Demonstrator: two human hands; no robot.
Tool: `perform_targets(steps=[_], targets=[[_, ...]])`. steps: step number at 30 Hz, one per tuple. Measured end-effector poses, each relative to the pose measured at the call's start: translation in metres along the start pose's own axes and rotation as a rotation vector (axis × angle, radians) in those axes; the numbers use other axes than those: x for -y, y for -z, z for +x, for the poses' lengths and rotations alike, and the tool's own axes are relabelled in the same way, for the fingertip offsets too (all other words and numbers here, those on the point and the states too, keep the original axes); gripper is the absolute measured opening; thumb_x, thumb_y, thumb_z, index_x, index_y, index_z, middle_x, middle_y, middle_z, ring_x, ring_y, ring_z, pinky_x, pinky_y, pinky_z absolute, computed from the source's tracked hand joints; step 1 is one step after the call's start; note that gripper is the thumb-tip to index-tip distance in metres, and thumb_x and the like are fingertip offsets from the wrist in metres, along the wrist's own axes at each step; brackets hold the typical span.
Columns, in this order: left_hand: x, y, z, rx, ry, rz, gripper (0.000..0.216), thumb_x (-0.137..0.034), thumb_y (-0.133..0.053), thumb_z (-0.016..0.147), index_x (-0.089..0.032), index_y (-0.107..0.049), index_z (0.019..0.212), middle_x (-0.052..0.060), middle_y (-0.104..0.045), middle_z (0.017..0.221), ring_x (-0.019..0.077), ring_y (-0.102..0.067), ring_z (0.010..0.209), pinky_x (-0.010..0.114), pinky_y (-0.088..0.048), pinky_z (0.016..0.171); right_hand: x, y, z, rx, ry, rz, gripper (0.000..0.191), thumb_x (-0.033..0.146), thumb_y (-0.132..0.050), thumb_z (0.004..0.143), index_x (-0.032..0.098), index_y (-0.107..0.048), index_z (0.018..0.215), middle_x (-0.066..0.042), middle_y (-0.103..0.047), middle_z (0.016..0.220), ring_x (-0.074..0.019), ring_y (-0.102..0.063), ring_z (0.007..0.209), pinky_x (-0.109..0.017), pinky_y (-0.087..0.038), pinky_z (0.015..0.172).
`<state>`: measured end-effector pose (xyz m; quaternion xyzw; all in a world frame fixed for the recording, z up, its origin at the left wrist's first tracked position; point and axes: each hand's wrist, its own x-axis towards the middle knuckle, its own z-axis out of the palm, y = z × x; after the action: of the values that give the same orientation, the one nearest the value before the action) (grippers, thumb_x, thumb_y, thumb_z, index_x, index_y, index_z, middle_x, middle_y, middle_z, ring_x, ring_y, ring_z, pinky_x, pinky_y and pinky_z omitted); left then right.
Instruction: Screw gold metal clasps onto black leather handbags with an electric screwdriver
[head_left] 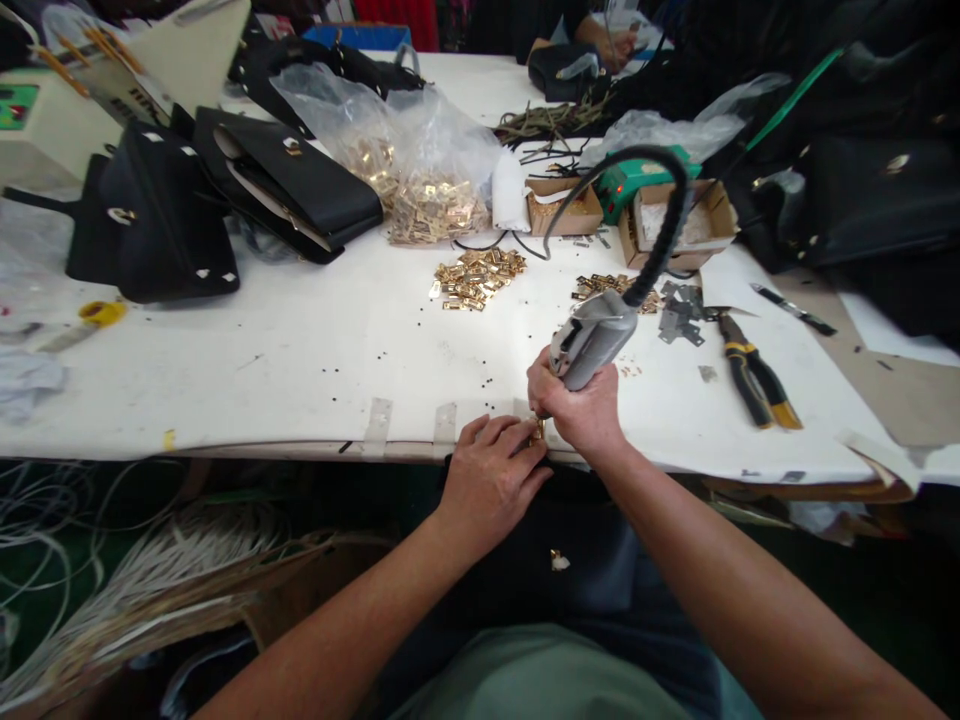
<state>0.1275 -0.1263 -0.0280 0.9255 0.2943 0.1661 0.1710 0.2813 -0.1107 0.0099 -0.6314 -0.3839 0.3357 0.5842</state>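
Observation:
My right hand (577,405) is wrapped round a grey electric screwdriver (592,335) with a black cable, its tip pointing down at the table's near edge. My left hand (491,478) lies beside it with fingers pressed on a small gold metal fitting (537,432) that sits on a black bag (555,560) in my lap. The screwdriver tip meets that fitting. Most of the fitting is hidden by my fingers.
The white table (300,350) carries piles of gold fittings (476,277), a plastic bag of them (420,170), cardboard boxes (679,225), pliers (754,375), grey plates (679,315) and black handbags (157,215). Another person's hand (611,45) is at the far side.

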Motion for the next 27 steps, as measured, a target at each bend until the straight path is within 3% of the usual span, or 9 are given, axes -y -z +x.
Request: perform_targets(steps=[9,17,22,27], targets=[[-0.002,0.0,0.001,0.009,0.013,0.0,0.024,-0.035,-0.069,0.092,-0.025,-0.069,0.114,0.004,-0.068,0.13,0.0278,-0.056,0.122,0.052,-0.042,0.105,0.002,-0.001,0.007,0.122,-0.032,0.048,0.035,0.038,-0.072,0.077,0.02,-0.052,0.056,0.003,-0.051,0.048,-0.009,-0.044,0.043,-0.022,-0.038,0.043],[0.006,0.004,-0.005,-0.041,-0.062,-0.014,0.028,-0.019,-0.061,0.094,-0.028,-0.068,0.119,0.003,-0.068,0.131,0.0239,-0.057,0.123,0.049,-0.045,0.106,0.0,-0.003,0.009,0.036,-0.076,0.133,0.046,0.057,-0.083,0.068,0.016,-0.061,0.064,0.001,-0.055,0.047,-0.0103,-0.046,0.039,-0.022,-0.039,0.038],[0.007,-0.001,-0.007,-0.093,-0.051,-0.011,0.029,-0.016,-0.061,0.093,-0.029,-0.068,0.118,0.002,-0.068,0.13,0.0255,-0.059,0.121,0.052,-0.047,0.104,0.002,0.001,0.002,0.05,-0.037,0.226,0.043,0.055,-0.082,0.072,0.016,-0.063,0.07,0.0,-0.058,0.048,-0.011,-0.048,0.041,-0.022,-0.04,0.039],[0.007,-0.003,-0.008,-0.13,-0.069,-0.018,0.032,-0.013,-0.062,0.09,-0.03,-0.069,0.116,0.001,-0.068,0.132,0.0259,-0.061,0.117,0.051,-0.051,0.101,0.009,0.015,0.006,-0.035,0.036,0.329,0.039,0.052,-0.079,0.078,0.016,-0.065,0.077,0.0,-0.06,0.051,-0.0124,-0.049,0.043,-0.023,-0.042,0.039]])
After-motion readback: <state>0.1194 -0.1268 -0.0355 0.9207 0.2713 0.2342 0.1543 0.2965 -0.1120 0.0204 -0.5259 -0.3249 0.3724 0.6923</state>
